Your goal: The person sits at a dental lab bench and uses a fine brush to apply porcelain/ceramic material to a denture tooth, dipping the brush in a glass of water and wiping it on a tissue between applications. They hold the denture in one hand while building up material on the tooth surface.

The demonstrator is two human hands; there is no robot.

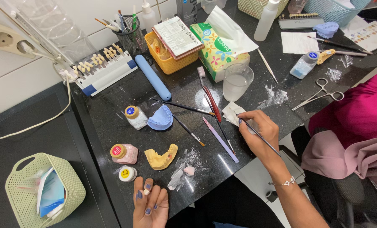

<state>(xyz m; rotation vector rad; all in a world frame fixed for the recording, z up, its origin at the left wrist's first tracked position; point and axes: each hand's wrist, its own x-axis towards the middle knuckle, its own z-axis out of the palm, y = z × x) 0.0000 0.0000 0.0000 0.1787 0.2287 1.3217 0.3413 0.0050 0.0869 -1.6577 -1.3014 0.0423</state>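
White tooth (pixel 146 192) pinched in left hand (pixel 150 204) fingertips; right hand (pixel 260 131) fingers clamp brush (pixel 256 133)

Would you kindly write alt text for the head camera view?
Over a cluttered black worktop, the right hand dabs a thin brush on white tissue, while the left hand pinches a small tooth-like piece near a yellow dental cast.

Glossy speckled black stone bench (pixel 188 90) is reflecting light; a matt yellow plaster jaw cast (pixel 161 157) is lying near its front edge.
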